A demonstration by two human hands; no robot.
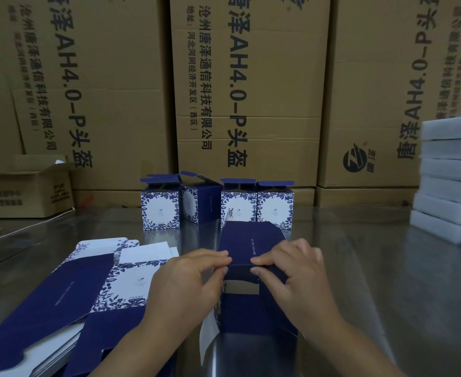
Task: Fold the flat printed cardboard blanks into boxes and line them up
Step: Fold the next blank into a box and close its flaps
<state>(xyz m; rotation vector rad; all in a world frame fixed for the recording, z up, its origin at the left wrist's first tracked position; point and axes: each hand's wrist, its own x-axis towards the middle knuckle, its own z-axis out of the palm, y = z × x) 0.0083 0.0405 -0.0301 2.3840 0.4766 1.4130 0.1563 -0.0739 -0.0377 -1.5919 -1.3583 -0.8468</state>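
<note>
- Steel tabletop (360, 268), reflective, walled at the far side by tall brown cartons (251, 91) with printed lettering.
- Finished boxes (275, 208): at least four, possibly a fifth hidden behind the leftmost. They stand upright in a row at far centre with their top flaps open. One is turned to show its navy side, so the line is not quite even.
- Half-formed box (251, 240): navy, near centre, just in front of the row and hiding the foot of one finished box. Its body is squared up and its near end is not yet closed, with a gap showing under the flap.
- Left hand (185, 281) and right hand (297, 276): each pinches the near top edge of the half-formed box, fingers above and thumb below. They appear to be folding that flap down.
- Flat blanks (74, 295): a fanned pile at near left, untouched.
- Small open carton (27, 191), far left; white packs (449, 172) stacked at far right.
- Progress, as judged: early. A few boxes are made, one is in work, and a sizeable pile remains.
</note>
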